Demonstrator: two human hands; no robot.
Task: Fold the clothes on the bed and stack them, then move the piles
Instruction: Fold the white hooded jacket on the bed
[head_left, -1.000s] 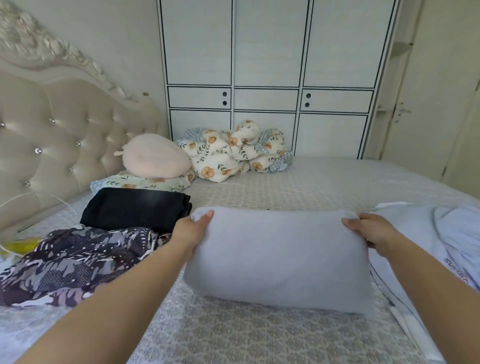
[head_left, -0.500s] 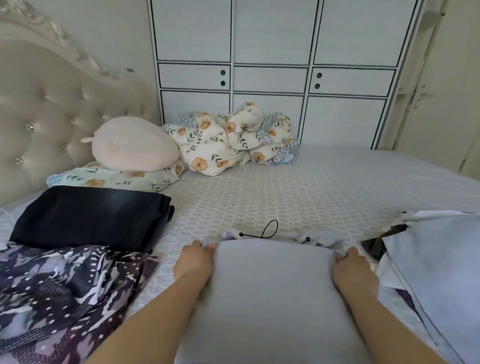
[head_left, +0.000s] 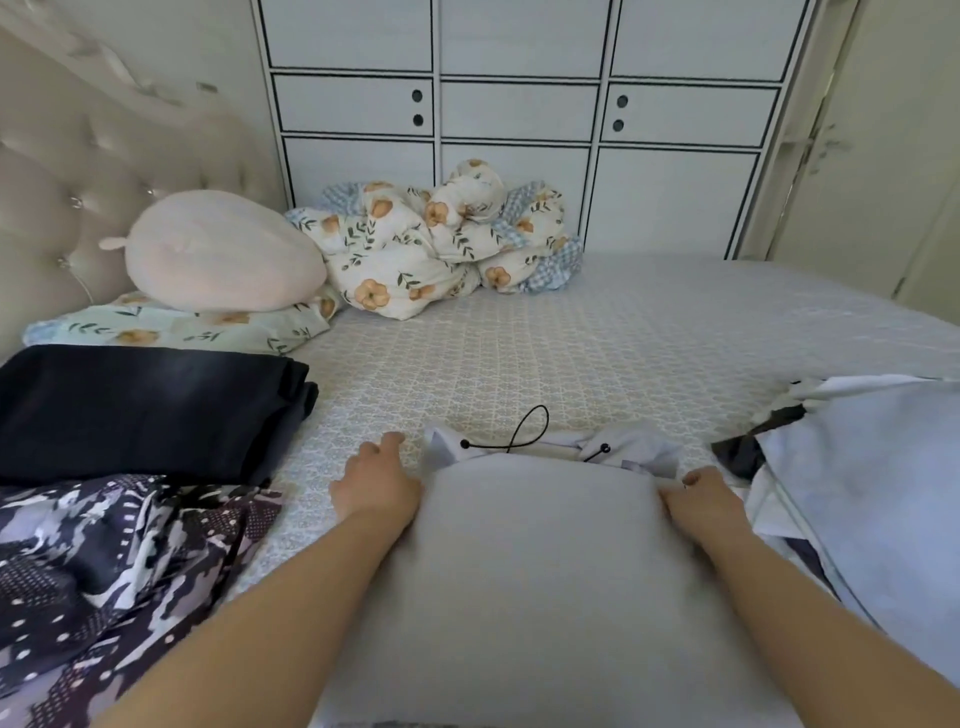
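Your left hand (head_left: 375, 484) and right hand (head_left: 702, 501) rest at the two far corners of a folded grey garment (head_left: 540, 582) lying flat on the bed (head_left: 597, 343) between your forearms. Your left fingers look loose and spread on the sheet, holding nothing; your right fingertips are tucked against the cloth edge, so I cannot tell whether they pinch it. The garment's near edge is cut off below. Just beyond your hands a black drawcord (head_left: 524, 434) loops out. Left of your left hand lie a folded dark garment (head_left: 145, 410) and a patterned garment (head_left: 104, 571); right of your right hand, a pale blue garment (head_left: 872, 493), partly cut off. No writing is readable.
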